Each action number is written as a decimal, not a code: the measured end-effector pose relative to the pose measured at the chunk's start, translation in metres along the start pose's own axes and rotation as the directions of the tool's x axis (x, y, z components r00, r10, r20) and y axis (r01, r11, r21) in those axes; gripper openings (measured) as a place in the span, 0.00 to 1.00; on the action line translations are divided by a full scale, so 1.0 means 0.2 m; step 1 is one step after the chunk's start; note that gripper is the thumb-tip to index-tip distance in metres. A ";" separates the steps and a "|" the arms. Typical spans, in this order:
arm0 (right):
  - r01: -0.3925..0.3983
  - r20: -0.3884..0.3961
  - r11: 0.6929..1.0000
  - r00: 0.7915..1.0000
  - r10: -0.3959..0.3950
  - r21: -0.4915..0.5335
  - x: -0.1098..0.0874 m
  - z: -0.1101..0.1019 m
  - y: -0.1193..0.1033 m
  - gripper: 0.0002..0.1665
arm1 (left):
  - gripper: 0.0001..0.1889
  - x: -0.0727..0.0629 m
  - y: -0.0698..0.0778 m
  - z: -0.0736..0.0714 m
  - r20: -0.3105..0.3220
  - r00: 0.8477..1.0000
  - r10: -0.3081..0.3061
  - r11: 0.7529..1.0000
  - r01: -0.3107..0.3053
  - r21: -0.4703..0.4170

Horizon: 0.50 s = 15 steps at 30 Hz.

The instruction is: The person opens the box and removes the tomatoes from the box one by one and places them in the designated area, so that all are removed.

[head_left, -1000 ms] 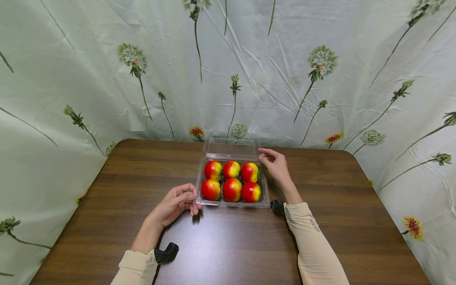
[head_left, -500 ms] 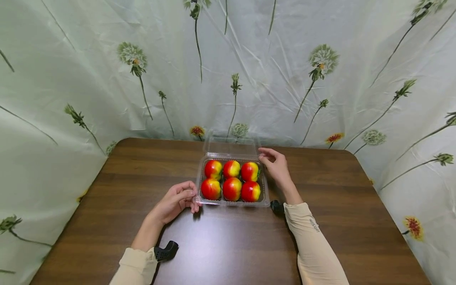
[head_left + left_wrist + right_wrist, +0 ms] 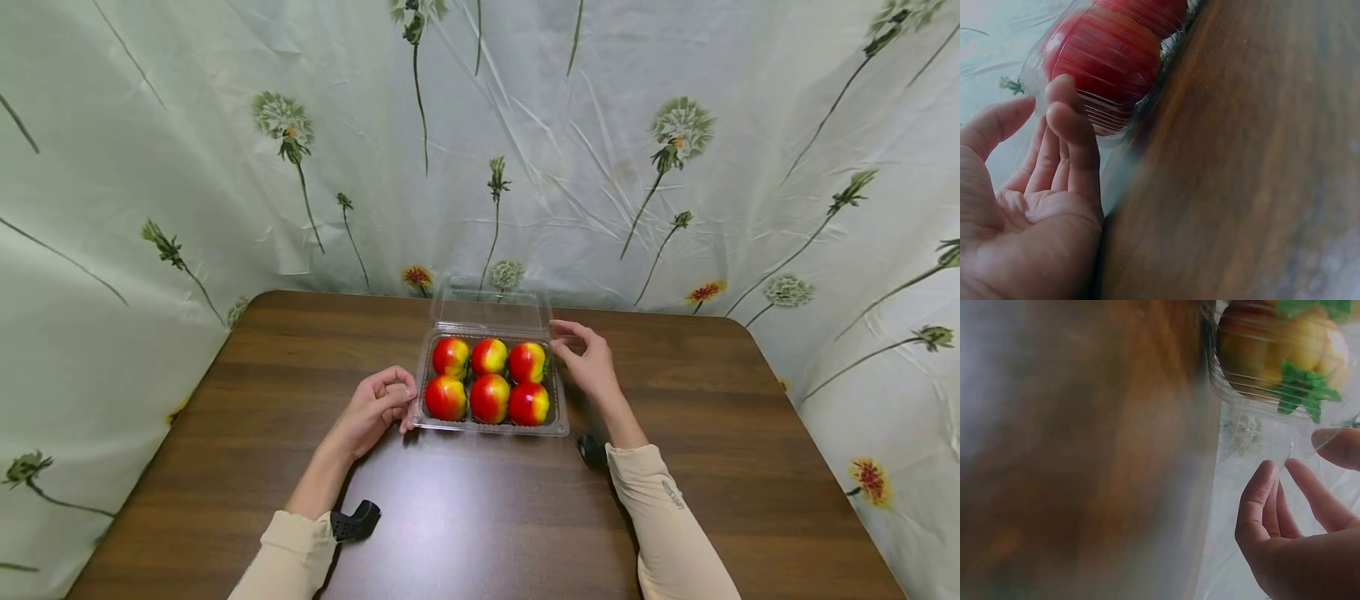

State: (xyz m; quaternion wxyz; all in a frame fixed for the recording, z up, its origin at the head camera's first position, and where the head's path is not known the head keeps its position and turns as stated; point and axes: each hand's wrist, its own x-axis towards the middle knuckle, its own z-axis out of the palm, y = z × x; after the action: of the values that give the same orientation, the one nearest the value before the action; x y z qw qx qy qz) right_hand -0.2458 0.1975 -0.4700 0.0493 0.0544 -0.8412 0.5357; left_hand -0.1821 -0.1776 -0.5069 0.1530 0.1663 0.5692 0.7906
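A clear plastic clamshell box lies on the table, its lid raised at the back. Inside, red-and-yellow fruits fill two rows of three; green leaves show on one fruit in the right wrist view. My left hand is at the box's front left corner, thumb and fingertips right at the rim, fingers loosely bent. My right hand is by the back right corner. In the right wrist view its thumb is at the rim and its fingertips lie close to the lid's edge, with a gap between.
The brown wooden table extends around the box, its back edge just behind the lid. A pale curtain with dandelion prints hangs behind and on both sides. A black wrist mount sits on my left wrist.
My right hand has shifted slightly right and toward me along the box's side. My left hand has moved up a little, its fingers bending more. The box stays in place with its lid up.
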 end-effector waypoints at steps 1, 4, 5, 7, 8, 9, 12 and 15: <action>0.005 -0.007 1.000 1.000 -0.005 -0.018 -0.01 0.00 0.00 0.21 | 0.06 0.00 0.00 0.00 -0.009 1.000 0.008 1.000 -0.008 0.001; 0.005 -0.022 0.999 1.000 -0.005 -0.033 -0.05 -0.01 0.00 0.22 | 0.06 0.01 -0.01 0.00 -0.039 0.998 0.040 0.999 -0.040 0.011; 0.001 -0.029 0.999 1.000 -0.002 -0.034 -0.06 -0.01 0.00 0.22 | 0.06 0.02 -0.01 0.00 -0.050 0.998 0.048 0.999 -0.047 0.011; -0.004 -0.041 1.000 0.999 0.003 -0.026 -0.09 -0.01 -0.01 0.22 | 0.06 0.02 -0.01 0.00 -0.064 0.996 0.066 0.998 -0.066 0.007; -0.007 -0.045 1.000 0.999 0.006 -0.021 -0.10 -0.01 -0.01 0.23 | 0.06 0.02 -0.01 0.01 -0.070 0.995 0.071 0.997 -0.071 0.004; -0.011 -0.050 1.000 0.999 0.010 -0.013 -0.11 -0.01 -0.01 0.23 | 0.06 0.02 -0.01 0.01 -0.076 0.994 0.075 0.997 -0.075 0.002; -0.002 -0.060 1.000 0.998 0.001 -0.011 -0.13 -0.01 -0.02 0.22 | 0.07 0.03 -0.02 0.01 -0.096 0.992 0.084 0.996 -0.084 0.001; 0.021 -0.073 1.000 0.997 -0.022 -0.013 -0.15 -0.01 -0.04 0.21 | 0.09 0.04 -0.02 0.02 -0.119 0.989 0.086 0.996 -0.085 0.015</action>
State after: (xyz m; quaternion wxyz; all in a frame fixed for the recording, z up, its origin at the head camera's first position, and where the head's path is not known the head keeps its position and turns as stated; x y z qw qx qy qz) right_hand -0.2159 0.1978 -0.4661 0.0862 0.0434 -0.8416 0.5314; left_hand -0.1868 -0.1701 -0.5086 0.0838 0.1434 0.5737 0.8020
